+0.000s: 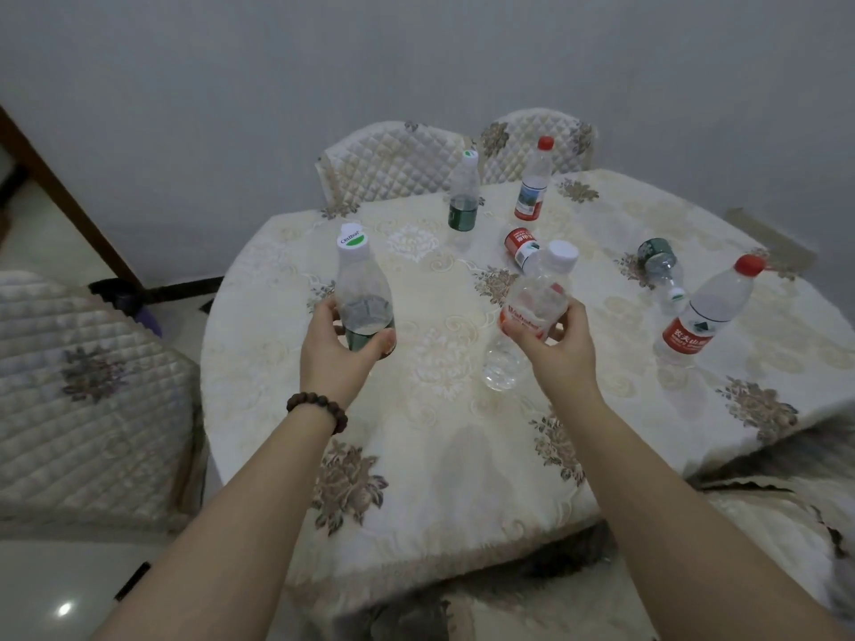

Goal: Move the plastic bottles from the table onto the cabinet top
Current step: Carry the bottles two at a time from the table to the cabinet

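Covering most of the view, the table [462,455] carries five loose bottles; three chairs stand round it, two at 12 o'clock [393,164], one at 9 o'clock [83,386]; no cabinet shows. The left hand [340,344] curls round a green-label bottle [363,293] at 10 o'clock; the right hand [555,335] grips a tilted clear bottle [532,312] at centre. Seven bottles in all: two held; three upright, a red-capped one [708,312] at 3 o'clock, another red-capped [534,182] and a green one [464,192] at 12 o'clock; two lying, red-label [520,245] and green-label [659,266]. Likely risks: thin plastic buckling under a squeeze, slipping free; a carrying arm knocking upright ones over.
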### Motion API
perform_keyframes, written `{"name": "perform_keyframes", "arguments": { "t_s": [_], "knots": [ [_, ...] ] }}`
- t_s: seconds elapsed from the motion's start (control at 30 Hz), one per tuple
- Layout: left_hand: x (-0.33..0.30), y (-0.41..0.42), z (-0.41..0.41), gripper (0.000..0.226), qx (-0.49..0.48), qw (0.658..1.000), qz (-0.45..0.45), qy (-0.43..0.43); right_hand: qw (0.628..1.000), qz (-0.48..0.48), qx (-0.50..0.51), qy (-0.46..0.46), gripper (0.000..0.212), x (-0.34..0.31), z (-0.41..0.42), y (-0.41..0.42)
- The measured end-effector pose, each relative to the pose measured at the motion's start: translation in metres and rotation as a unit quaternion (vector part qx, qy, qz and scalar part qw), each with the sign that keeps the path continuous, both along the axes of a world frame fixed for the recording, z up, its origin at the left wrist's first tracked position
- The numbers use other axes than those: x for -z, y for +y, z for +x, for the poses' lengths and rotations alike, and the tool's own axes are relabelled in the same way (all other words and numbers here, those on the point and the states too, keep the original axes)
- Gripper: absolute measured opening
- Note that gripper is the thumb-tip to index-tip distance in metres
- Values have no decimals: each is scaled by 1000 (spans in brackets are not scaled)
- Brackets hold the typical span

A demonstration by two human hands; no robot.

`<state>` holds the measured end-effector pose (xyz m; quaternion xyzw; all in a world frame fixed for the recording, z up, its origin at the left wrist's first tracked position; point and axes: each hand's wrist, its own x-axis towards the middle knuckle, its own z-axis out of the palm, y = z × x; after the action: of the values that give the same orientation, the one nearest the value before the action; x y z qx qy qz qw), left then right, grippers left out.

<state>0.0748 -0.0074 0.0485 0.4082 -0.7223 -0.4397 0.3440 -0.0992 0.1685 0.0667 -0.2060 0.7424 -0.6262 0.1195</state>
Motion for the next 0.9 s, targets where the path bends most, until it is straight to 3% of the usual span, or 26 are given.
{"name": "perform_keyframes", "arguments": {
  "t_s": [0.3,0.5,0.7,0.9],
  "knots": [
    [-6,5,73,62,-102,995,-12,0,991,-1,-135,3,50,1,49,-47],
    [1,35,135,59,-219,976,8,-3,960,7,-278,-6,51,17,101,-75],
    [12,96,217,58,-370,929,24,-14,903,18,-429,3,48,29,179,-86],
    [24,165,310,60,-514,856,40,-29,823,30,-566,-31,52,36,288,-79]
  ]
}}
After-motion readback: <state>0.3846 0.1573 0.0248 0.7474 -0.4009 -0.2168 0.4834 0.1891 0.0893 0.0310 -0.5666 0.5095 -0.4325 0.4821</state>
